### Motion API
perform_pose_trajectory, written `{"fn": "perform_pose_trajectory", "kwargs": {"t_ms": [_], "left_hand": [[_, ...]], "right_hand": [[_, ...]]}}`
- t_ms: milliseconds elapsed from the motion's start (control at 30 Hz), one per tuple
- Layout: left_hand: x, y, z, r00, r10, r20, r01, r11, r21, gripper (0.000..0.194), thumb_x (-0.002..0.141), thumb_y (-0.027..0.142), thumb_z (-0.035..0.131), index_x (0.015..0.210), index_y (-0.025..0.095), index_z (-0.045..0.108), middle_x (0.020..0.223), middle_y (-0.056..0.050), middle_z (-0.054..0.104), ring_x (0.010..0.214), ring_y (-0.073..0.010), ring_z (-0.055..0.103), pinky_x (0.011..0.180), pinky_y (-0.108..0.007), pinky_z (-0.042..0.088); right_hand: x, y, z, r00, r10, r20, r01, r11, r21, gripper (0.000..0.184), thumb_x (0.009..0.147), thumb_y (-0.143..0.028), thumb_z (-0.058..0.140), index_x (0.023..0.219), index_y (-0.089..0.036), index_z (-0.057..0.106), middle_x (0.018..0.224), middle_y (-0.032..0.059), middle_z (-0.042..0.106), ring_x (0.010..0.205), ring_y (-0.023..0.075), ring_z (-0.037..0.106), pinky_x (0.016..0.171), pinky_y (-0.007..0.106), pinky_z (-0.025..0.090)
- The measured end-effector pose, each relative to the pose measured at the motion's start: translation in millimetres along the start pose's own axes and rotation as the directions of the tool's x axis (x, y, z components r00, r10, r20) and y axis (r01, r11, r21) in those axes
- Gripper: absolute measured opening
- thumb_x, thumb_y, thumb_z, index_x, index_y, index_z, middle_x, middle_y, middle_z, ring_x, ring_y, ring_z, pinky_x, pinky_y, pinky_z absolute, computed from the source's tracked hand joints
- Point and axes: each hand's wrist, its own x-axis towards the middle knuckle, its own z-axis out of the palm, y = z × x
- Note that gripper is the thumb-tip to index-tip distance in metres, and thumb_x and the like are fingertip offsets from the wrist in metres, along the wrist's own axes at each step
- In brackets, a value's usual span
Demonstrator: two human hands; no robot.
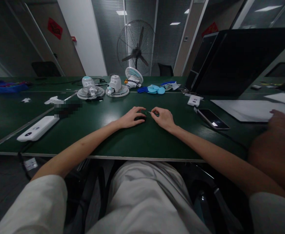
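Observation:
At the middle of the green table (132,143), my left hand (132,117) rests with its fingers curved and apart. A tiny green piece (146,113) lies by its fingertips, too small to make out. Facing it from the right, my right hand (164,117) pinches a thin, shiny, pin-like piece (149,112) between thumb and forefinger. Its tip points left toward the green piece. The rest of that piece is hidden in my fingers.
Beyond my hands are small white fans (117,87) and light-blue fan blades (156,89). A white power strip (39,128) lies left. On the right are a phone (213,119), white paper (244,110), a large black screen or case (240,61) and another person's arm (276,152).

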Motion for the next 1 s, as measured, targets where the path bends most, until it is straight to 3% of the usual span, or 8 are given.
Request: {"fn": "perform_pose_trajectory", "kwargs": {"t_ms": [100,300,467,533,633,767,900,1000], "left_hand": [[2,-1,2.3,0.996,0.016,0.091,-0.014,1.000,-0.018,0.039,0.107,0.039,0.056,0.139,0.024,0.070,0.164,-0.012,0.046,0.151,-0.0307,0.043,0.125,-0.049,0.032],[3,-4,4.5,0.984,0.076,0.158,-0.064,0.995,-0.079,0.042,0.112,0.034,0.043,0.145,0.020,0.063,0.149,-0.013,0.062,0.142,-0.0234,0.055,0.123,-0.040,0.038],[9,-1,9.8,0.990,0.044,0.137,-0.044,0.999,-0.008,0.039,0.112,0.036,0.043,0.138,0.021,0.067,0.173,-0.009,0.032,0.162,-0.0258,0.023,0.132,-0.046,0.023],[18,-3,15.8,0.988,0.020,0.153,-0.019,1.000,-0.007,0.036,0.112,0.036,0.042,0.133,0.021,0.067,0.174,-0.008,0.030,0.163,-0.0260,0.019,0.132,-0.046,0.023],[36,-10,25.9,0.982,-0.013,0.189,0.021,0.999,-0.042,0.036,0.112,0.035,0.040,0.135,0.020,0.062,0.163,-0.012,0.047,0.155,-0.0264,0.038,0.127,-0.045,0.033],[53,-19,34.7,0.976,-0.041,0.212,0.063,0.993,-0.095,0.038,0.112,0.037,0.037,0.139,0.018,0.054,0.139,-0.015,0.066,0.126,-0.0261,0.065,0.111,-0.040,0.049],[57,-22,37.0,0.974,-0.063,0.216,0.088,0.990,-0.111,0.036,0.112,0.039,0.035,0.136,0.020,0.054,0.132,-0.013,0.069,0.117,-0.0253,0.069,0.104,-0.038,0.051],[49,-24,29.9,0.972,-0.081,0.220,0.107,0.989,-0.105,0.039,0.112,0.041,0.036,0.140,0.021,0.052,0.139,-0.013,0.067,0.124,-0.0253,0.066,0.108,-0.038,0.049]], "right_hand": [[-1,-1,-1,0.999,0.039,-0.003,-0.039,0.999,-0.016,0.022,0.102,-0.039,0.062,0.112,-0.023,0.074,0.103,0.0084,0.077,0.093,0.0270,0.071,0.070,0.035,0.050],[0,4,2,0.992,0.118,-0.051,-0.122,0.990,-0.076,0.022,0.101,-0.039,0.062,0.111,-0.025,0.075,0.101,0.0064,0.077,0.091,0.0256,0.072,0.072,0.035,0.049],[2,7,0,0.980,0.176,-0.093,-0.182,0.981,-0.061,0.023,0.101,-0.039,0.062,0.112,-0.024,0.075,0.104,0.0083,0.078,0.094,0.0275,0.073,0.074,0.036,0.051],[2,7,-1,0.973,0.190,-0.128,-0.196,0.980,-0.037,0.023,0.101,-0.040,0.062,0.111,-0.024,0.075,0.105,0.0082,0.078,0.096,0.0278,0.073,0.076,0.036,0.053],[2,7,-2,0.962,0.200,-0.184,-0.205,0.979,-0.004,0.023,0.101,-0.040,0.061,0.109,-0.025,0.076,0.105,0.0079,0.079,0.097,0.0276,0.073,0.079,0.036,0.053],[3,10,0,0.955,0.203,-0.216,-0.203,0.979,0.023,0.022,0.100,-0.040,0.062,0.105,-0.025,0.077,0.102,0.0073,0.079,0.094,0.0269,0.074,0.079,0.036,0.054],[3,13,1,0.963,0.178,-0.203,-0.174,0.984,0.038,0.022,0.100,-0.041,0.062,0.105,-0.025,0.076,0.102,0.0072,0.079,0.096,0.0269,0.074,0.081,0.037,0.055],[2,13,-1,0.972,0.165,-0.170,-0.160,0.986,0.046,0.022,0.101,-0.040,0.062,0.107,-0.024,0.076,0.104,0.0082,0.079,0.096,0.0272,0.074,0.082,0.039,0.055]]}}
